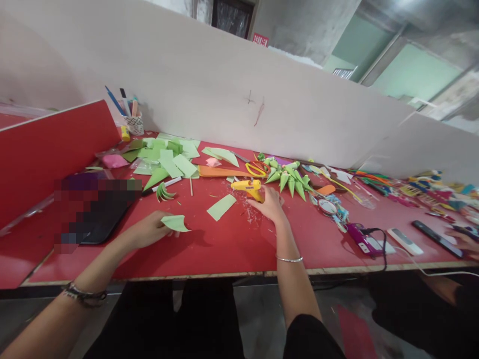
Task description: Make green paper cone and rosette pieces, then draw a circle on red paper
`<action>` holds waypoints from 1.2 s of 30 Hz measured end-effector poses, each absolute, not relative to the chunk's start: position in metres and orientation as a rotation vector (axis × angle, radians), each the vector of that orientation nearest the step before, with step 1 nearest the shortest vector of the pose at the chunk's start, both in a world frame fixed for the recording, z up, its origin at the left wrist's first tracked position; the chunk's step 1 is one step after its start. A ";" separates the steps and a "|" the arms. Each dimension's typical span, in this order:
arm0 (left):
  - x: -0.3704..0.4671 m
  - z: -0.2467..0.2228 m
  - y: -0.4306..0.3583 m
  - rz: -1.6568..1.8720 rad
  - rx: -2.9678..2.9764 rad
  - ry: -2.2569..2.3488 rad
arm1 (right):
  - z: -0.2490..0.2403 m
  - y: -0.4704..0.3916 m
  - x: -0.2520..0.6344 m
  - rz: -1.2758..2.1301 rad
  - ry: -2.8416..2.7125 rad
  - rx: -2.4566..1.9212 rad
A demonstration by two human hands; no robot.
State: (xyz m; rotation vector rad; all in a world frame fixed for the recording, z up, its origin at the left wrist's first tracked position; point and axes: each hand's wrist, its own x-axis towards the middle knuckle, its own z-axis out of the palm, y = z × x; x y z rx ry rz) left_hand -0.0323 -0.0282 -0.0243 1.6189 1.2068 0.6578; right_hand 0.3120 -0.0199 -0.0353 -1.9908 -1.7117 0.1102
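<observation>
Between the fingers of my left hand [151,230] is a curved piece of light green paper [175,223], held just above the red table. My right hand [270,203] is wrapped round the handle of a yellow glue gun [247,185], whose nozzle points left. A flat green paper strip [221,207] lies on the table between my hands. Near my left hand rests a small curled green paper piece [164,192] beside a marker [166,184]. Beyond my right hand sits a cluster of pointed green paper cones [290,178].
Green paper sheets [164,154] are piled at the back left, near a pen cup [133,122]. Scissors [256,168] lie behind the glue gun. A black tablet-like device [108,214] is at left. At right are a purple power box [363,240] and another person's hand [464,240].
</observation>
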 end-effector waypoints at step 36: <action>-0.046 -0.032 -0.039 0.728 1.903 1.104 | -0.026 0.047 0.107 0.365 -2.326 -1.370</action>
